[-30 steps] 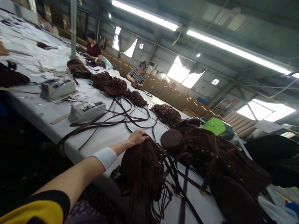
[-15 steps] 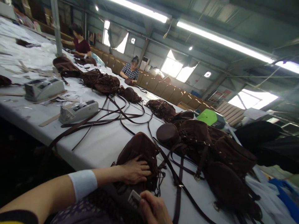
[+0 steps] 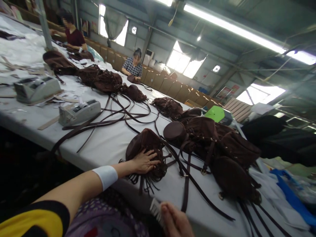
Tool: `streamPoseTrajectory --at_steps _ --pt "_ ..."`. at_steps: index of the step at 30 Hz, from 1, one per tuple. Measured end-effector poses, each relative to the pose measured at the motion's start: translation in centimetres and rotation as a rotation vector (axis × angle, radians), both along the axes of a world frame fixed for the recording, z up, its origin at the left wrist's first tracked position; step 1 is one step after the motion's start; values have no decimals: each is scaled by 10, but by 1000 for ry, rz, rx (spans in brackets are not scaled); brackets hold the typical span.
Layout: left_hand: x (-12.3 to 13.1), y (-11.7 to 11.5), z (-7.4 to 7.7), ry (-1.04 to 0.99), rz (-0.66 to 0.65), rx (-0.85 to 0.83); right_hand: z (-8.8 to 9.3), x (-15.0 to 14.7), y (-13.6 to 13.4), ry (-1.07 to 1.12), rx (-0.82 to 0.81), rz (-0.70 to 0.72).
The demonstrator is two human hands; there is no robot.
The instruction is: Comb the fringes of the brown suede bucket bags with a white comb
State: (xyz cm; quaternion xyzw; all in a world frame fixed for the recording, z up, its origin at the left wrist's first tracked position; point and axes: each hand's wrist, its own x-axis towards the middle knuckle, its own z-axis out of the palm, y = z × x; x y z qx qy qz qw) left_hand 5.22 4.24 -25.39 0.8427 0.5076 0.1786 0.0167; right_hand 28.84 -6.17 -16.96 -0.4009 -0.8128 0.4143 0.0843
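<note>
My left hand (image 3: pixel 144 161) lies flat with fingers spread on a brown fringed suede bag (image 3: pixel 148 148) near the front edge of the long white table (image 3: pixel 108 144). A white wristband (image 3: pixel 106 176) circles that arm. At the bottom edge my right hand (image 3: pixel 176 220) is closed round a small pale comb-like brush (image 3: pixel 155 208), held just off the table edge below the bag's hanging fringe (image 3: pixel 143 182).
A heap of brown fringed bags (image 3: pixel 217 144) and long straps (image 3: pixel 123 115) lies to the right and behind. Two grey tape dispensers (image 3: pixel 79 112) stand at left. Two seated people (image 3: pixel 133 65) work at the far side. A green object (image 3: pixel 215 113) sits beyond the heap.
The bag has been pulled toward the table edge and laid flat, its fringe now hanging over. My left hand went from gripping its top to pressing on it. My right hand came into view with the brush.
</note>
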Motion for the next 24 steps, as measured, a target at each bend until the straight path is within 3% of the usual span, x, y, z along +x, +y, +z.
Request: streamPoseTrajectory --at_steps 3,5,8,11,13,15,18,24 --pt "6 -17 4 -12 58 25 -2 22 17 37 176 -179" --pt "5 -34 14 -66 21 17 -11 30 28 55 332 -171" --pt "-12 -51 43 -271 -2 55 -27 25 39 70 484 -114" --pt "-41 -43 75 -363 358 91 -34 1 45 93 570 -33" --pt "-60 -25 85 -325 533 -69 -33 -21 48 108 647 36" --pt "-74 -6 83 -315 581 -219 -29 -44 52 99 741 78" --pt "-84 13 72 -338 579 -275 -27 -77 55 32 857 94" --pt "-84 14 67 -337 595 -268 -44 -144 50 -207 980 132"
